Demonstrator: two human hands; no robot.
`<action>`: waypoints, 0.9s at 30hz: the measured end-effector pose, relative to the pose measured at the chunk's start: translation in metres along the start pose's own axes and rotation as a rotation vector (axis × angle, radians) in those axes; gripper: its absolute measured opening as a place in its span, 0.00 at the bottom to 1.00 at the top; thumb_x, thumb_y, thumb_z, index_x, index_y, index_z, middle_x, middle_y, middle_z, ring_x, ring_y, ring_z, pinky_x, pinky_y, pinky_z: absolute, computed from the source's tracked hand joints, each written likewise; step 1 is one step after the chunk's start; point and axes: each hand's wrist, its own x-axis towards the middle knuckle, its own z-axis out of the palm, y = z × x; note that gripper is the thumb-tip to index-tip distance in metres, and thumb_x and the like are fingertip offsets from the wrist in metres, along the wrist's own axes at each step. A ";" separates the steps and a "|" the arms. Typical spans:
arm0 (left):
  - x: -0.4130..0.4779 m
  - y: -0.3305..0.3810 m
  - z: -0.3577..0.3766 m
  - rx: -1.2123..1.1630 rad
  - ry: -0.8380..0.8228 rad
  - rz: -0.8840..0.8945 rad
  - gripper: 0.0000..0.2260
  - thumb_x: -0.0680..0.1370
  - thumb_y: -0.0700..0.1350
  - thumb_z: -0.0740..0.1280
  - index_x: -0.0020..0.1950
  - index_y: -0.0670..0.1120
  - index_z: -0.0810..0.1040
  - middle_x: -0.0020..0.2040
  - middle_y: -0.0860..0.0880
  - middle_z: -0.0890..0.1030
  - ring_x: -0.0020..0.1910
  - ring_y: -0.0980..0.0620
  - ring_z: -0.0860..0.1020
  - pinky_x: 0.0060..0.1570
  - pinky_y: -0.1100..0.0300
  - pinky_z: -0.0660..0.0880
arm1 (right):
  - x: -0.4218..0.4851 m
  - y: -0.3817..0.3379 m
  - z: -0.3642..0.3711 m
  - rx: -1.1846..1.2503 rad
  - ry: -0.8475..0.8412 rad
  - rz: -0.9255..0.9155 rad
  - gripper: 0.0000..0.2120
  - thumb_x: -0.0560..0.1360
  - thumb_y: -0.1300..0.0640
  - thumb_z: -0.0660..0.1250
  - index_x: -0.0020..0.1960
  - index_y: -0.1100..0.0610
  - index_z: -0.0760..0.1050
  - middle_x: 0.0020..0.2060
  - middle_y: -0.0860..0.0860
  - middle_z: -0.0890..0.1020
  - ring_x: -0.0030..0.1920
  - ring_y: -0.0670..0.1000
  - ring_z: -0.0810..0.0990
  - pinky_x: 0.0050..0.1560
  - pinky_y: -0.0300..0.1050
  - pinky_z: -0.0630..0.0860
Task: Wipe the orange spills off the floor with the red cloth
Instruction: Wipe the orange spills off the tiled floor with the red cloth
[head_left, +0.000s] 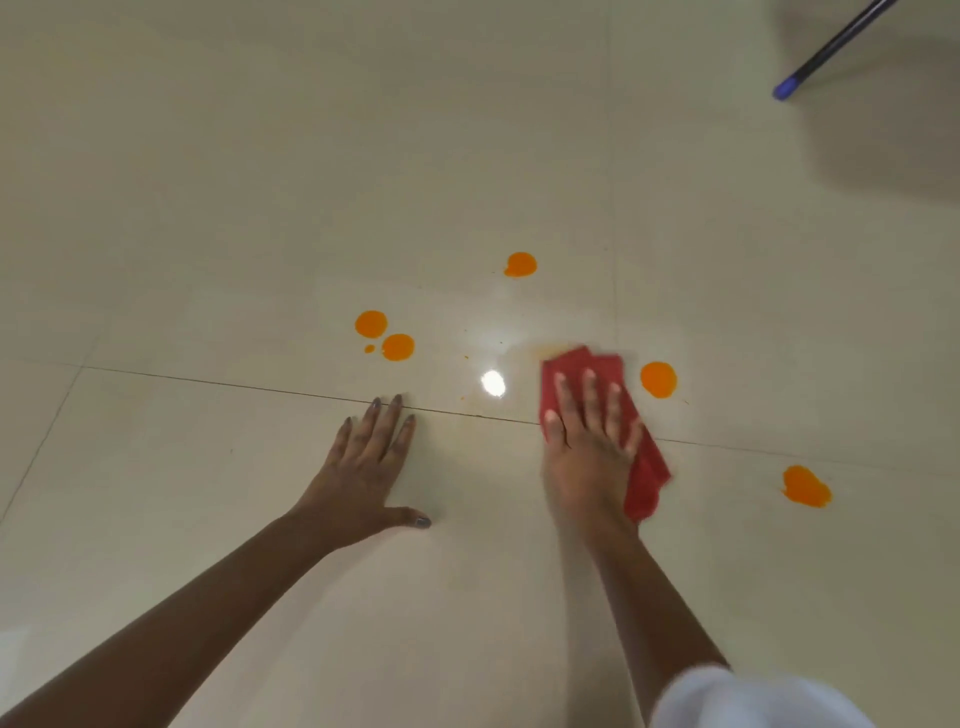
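Note:
My right hand (589, 436) presses flat on the red cloth (647, 467) against the cream tiled floor (208, 208). A faint orange smear (550, 349) shows just beyond the cloth's far edge. Several orange spills lie around: one (658, 379) right beside the cloth, one (806, 486) at the far right, one (520, 264) further ahead, and a pair (371, 323) (398, 346) with a tiny drop to the left. My left hand (363, 467) rests palm down on the floor, fingers spread, holding nothing.
A dark pole with a blue tip (789, 87) reaches in at the top right over a shadowed patch. A tile joint (234, 383) runs across under both hands. A bright light reflection (493, 383) glares on the floor. White fabric (753, 701) shows at the bottom right.

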 end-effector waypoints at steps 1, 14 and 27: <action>0.000 0.000 0.000 -0.012 -0.001 -0.005 0.50 0.66 0.76 0.51 0.70 0.47 0.28 0.70 0.46 0.25 0.72 0.43 0.28 0.72 0.48 0.35 | -0.021 -0.002 0.002 0.014 0.047 0.064 0.24 0.80 0.46 0.49 0.75 0.42 0.53 0.76 0.48 0.57 0.76 0.55 0.53 0.71 0.64 0.50; -0.001 -0.001 0.007 -0.095 0.042 0.003 0.51 0.67 0.73 0.57 0.69 0.51 0.25 0.71 0.50 0.23 0.70 0.49 0.25 0.71 0.52 0.31 | 0.027 -0.033 0.005 0.005 -0.010 0.092 0.25 0.80 0.45 0.45 0.75 0.41 0.43 0.77 0.47 0.49 0.76 0.54 0.44 0.72 0.63 0.43; -0.036 -0.034 -0.008 -0.144 0.023 -0.215 0.51 0.67 0.74 0.57 0.75 0.46 0.35 0.72 0.45 0.27 0.73 0.44 0.29 0.72 0.50 0.35 | -0.030 -0.084 -0.003 -0.017 -0.132 0.049 0.24 0.80 0.43 0.47 0.75 0.41 0.51 0.76 0.48 0.55 0.75 0.56 0.55 0.67 0.63 0.56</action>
